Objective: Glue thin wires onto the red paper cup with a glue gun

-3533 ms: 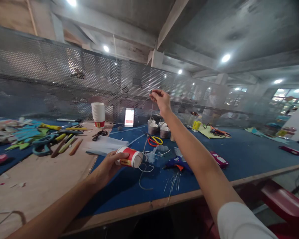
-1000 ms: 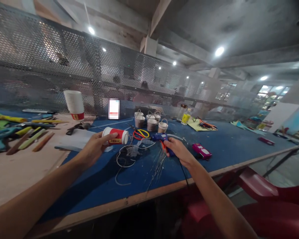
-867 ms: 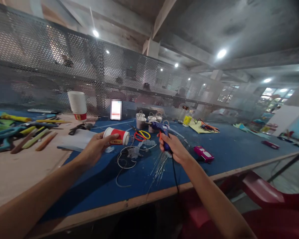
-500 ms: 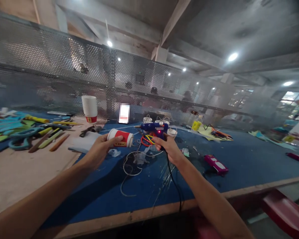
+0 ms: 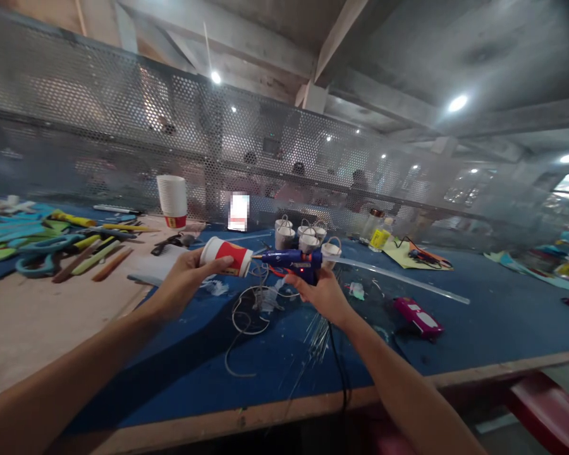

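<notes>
My left hand [image 5: 189, 273] is closed round a red and white paper cup [image 5: 234, 258], tipped on its side with its base to the right. In my right hand [image 5: 325, 294] is a blue hot glue gun [image 5: 291, 260], its small red light lit. The nozzle points left and is at the cup's base; whether it touches I cannot tell. A long clear glue stick [image 5: 408, 281] sticks out of the gun's back. Beneath lie a loop of pale cord [image 5: 234, 319] and crumpled clear plastic [image 5: 268, 298].
Several small white cups with handles [image 5: 284, 235] stand behind the gun. At left are a stack of paper cups [image 5: 173, 199], scissors [image 5: 42, 253] and craft sticks [image 5: 111, 264]. A magenta box [image 5: 417, 317] and small bottles [image 5: 382, 235] are at right. A mesh screen [image 5: 265, 145] closes the back.
The glue gun has swung down and left, bringing its nozzle to the cup's base. Its long glue stick now shows at the right. The cup stays in my left hand.
</notes>
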{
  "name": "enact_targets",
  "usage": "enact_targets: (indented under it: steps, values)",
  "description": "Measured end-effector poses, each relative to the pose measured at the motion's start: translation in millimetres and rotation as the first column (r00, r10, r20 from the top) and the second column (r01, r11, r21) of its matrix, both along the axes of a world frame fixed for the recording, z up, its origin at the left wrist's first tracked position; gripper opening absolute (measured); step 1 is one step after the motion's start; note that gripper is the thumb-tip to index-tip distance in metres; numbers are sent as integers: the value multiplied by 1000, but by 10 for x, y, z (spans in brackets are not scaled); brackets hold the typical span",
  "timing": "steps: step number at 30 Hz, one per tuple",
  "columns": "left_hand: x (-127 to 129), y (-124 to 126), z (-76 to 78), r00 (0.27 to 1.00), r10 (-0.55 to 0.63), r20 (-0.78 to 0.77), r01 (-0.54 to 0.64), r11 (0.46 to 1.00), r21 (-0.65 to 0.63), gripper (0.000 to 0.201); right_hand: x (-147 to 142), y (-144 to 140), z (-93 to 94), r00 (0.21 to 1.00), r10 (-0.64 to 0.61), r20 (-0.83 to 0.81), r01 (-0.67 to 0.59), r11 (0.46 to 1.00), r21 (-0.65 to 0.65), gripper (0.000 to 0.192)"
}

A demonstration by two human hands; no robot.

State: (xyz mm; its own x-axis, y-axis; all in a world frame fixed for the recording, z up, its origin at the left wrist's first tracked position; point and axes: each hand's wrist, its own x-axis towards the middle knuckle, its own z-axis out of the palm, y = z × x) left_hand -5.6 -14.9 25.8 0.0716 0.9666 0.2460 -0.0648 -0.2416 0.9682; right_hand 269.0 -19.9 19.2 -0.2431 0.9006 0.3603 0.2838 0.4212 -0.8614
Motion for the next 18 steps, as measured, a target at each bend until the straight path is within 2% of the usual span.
enact_targets:
  steps: [5,12,18]
  values:
    - [25,-47,63,999,32,-26,-32,999,-2,23,-13,-3,-18,995,-53,80,47,996,78,39]
    - [-1,-10,-2,998,54,-25,-55,998,-17,30,-13,-29,16,986,-86,142,69,990,123,40]
    - [-15,22,-18,996,65,-58,-64,998,23,26,0,-11,-13,984,-88,154,63,985,160,37]
